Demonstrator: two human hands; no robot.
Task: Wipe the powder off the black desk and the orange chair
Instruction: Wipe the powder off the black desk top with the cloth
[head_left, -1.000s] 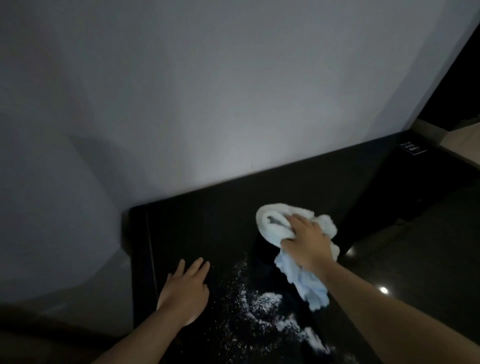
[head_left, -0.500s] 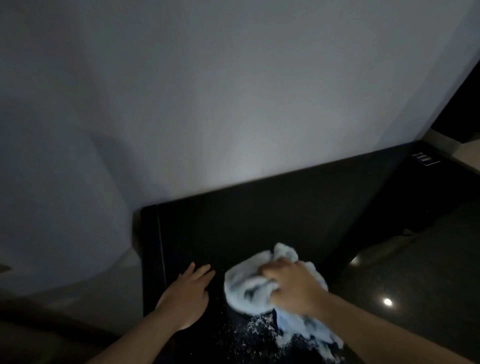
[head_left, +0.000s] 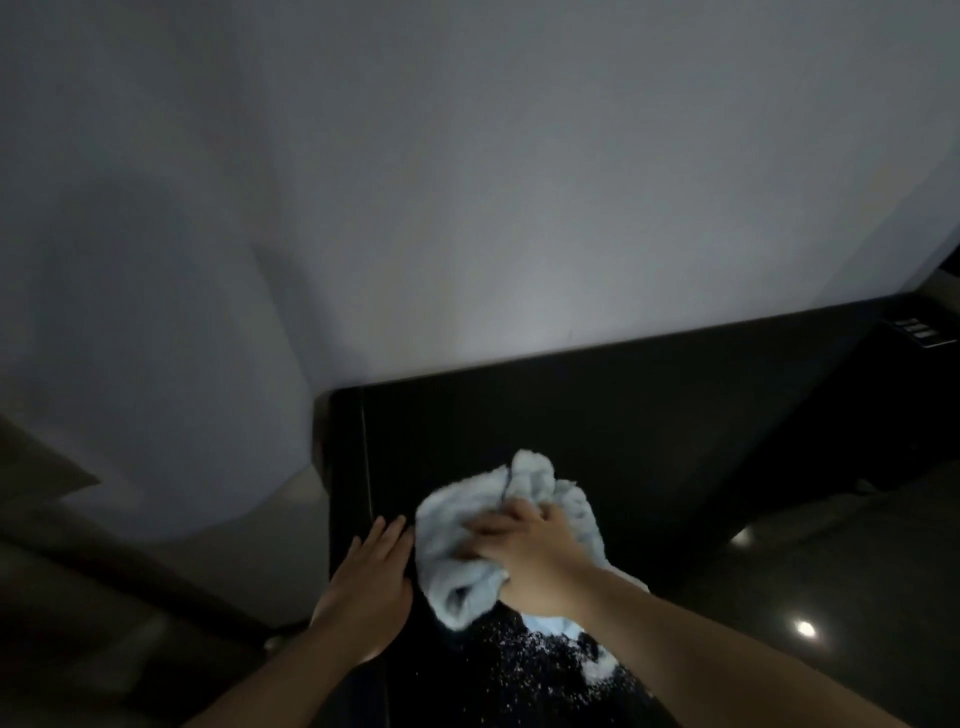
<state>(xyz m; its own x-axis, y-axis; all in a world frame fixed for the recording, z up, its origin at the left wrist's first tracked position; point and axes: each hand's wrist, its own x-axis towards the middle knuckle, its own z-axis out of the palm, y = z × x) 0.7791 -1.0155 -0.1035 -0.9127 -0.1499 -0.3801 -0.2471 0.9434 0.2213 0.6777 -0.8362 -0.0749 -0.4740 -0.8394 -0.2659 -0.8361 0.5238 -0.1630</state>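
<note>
Desk (head_left: 649, 415): along the foot of the wall (head_left: 467, 208), its left end mid-view.
Cloth (head_left: 519, 493): on the desk, near that left end.
Right hand (head_left: 537, 553): on top of the cloth, gripping it.
Left hand (head_left: 371, 577): flat on the desk's left edge, just left of the cloth, possibly touching it.
Powder (head_left: 540, 657): on the desk, nearer the person than the cloth, partly under the right forearm.
Small panel (head_left: 917, 332): at the desk's far right, well apart from both hands.
</note>
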